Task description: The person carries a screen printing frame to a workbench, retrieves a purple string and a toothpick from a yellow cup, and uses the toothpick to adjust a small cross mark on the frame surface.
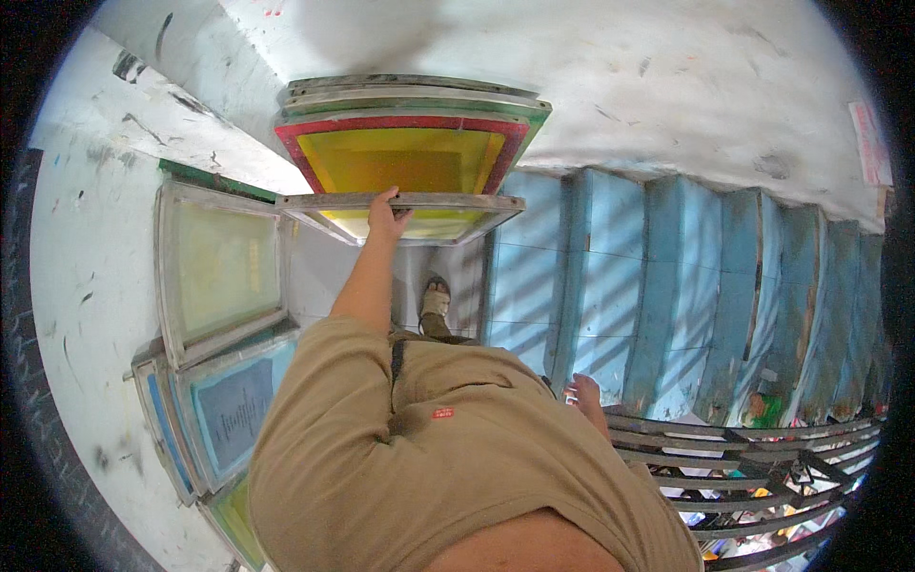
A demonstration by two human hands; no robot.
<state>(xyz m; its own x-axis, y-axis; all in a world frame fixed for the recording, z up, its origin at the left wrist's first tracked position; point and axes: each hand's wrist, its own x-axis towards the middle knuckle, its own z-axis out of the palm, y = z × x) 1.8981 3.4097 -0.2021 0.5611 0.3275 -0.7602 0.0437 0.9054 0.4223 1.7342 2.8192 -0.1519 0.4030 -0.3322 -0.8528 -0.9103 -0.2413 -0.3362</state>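
I wear a loose tan shirt (477, 458), softly creased across the front, with a small red label (443, 414) bearing pale marks. Its left sleeve (324, 381) is short and wide, leaving my forearm (367, 276) bare below it, and my left grip (388, 219) and right grip (586, 391) are ungloved. The neckline curves round. A dark strip (397, 360) shows at my side, perhaps a strap. Brownish trousers (435, 326) end above an open-toed sandal (436, 284).

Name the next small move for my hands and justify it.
Probably bring the right hand across to steady the grey-railed frame: only the left hand grips it, by the top rail, in front of the red-bordered frame, while the right hand is well apart from it.
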